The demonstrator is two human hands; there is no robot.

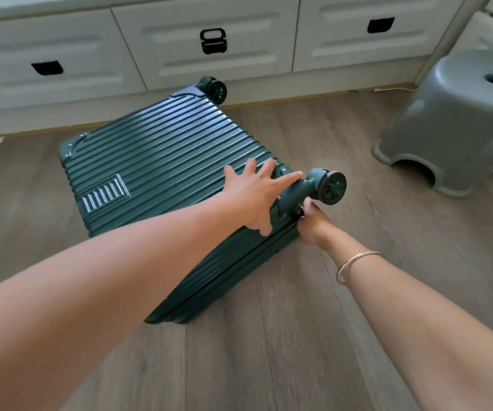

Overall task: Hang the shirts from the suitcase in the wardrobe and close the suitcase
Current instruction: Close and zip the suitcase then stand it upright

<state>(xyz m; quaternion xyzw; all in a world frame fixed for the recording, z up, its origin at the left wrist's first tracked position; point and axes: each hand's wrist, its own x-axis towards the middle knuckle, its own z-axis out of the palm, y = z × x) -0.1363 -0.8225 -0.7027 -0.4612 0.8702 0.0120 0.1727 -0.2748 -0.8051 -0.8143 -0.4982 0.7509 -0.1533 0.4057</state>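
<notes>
We can read no word, brand or number here. The only mark is a silver badge (105, 192) on the lid of the green suitcase (156, 149): a framed row of upright bars, which we cannot make out as letters

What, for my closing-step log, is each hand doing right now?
Left hand: open, flat on the suitcase.
Right hand: fingers curled at the suitcase's corner seam; held thing cannot be told.

A single head-worn wide-angle camera looked forward and down at the floor (298, 351). It faced the drawers (224, 66), close above the suitcase (156, 161).
</notes>
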